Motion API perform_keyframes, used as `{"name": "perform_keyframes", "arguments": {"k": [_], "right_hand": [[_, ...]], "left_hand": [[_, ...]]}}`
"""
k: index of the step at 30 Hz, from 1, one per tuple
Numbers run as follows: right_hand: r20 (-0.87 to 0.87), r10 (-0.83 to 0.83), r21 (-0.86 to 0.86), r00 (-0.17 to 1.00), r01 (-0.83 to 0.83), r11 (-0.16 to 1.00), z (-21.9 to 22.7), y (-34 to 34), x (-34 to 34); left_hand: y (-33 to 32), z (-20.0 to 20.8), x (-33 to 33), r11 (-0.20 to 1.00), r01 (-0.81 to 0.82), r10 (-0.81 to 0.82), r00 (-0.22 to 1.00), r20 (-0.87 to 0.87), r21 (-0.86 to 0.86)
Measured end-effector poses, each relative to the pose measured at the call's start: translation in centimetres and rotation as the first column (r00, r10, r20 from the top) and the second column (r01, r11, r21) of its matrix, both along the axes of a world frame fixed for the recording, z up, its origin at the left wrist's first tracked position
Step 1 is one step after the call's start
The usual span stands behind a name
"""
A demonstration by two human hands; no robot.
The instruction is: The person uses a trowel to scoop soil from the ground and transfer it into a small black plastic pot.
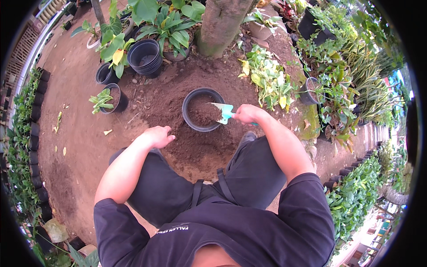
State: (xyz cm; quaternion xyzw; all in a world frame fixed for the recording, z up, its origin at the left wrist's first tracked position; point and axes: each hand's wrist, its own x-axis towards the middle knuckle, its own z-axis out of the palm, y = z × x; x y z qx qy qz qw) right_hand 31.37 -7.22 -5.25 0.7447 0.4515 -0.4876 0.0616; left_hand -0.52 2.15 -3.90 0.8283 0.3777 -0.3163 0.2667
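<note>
A round black plastic pot (187,116) stands on loose dark soil in front of me, with brown soil (202,109) inside it. My right hand (246,114) is closed round the handle of a turquoise hand trowel (227,112). The trowel's blade reaches over the pot's right rim, its tip at the soil and some dirt on it. Near my left knee, my left hand (159,136) hangs with its fingers loosely apart and nothing in them. It is to the left of the pot and does not touch it.
A stack of black pots (145,58) and a small potted plant (116,99) stand at the far left. Beyond the pot rises a tree trunk (220,31). Cut leafy vines (269,78) lie at the right, near another black pot (310,91). Potted plants line both sides.
</note>
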Motion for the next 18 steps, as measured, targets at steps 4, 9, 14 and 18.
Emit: {"name": "perform_keyframes", "arguments": {"k": [4,9,14,18], "right_hand": [[-0.023,-0.011,-0.007,1.000,0.010,1.000,-1.0,0.2,0.7],[0.001,0.031,0.013,1.000,-0.031,0.999,0.3,0.4,-0.2],[0.017,0.047,-0.011,0.999,-0.046,0.999,0.5,0.2,-0.3],[0.134,0.150,0.014,0.979,-0.154,0.988,0.6,0.6,-0.1]], "left_hand": [[-0.3,-0.9,0.1,0.998,0.054,-0.053,0.996,-0.070,0.010],[-0.4,-1.4,-0.2,0.999,0.032,-0.033,0.997,-0.077,-0.006],[-1.1,-0.6,0.5,0.998,0.055,-0.055,0.998,-0.040,-0.004],[-1.4,-0.3,0.8,0.998,0.068,-0.069,0.997,-0.041,-0.007]]}}
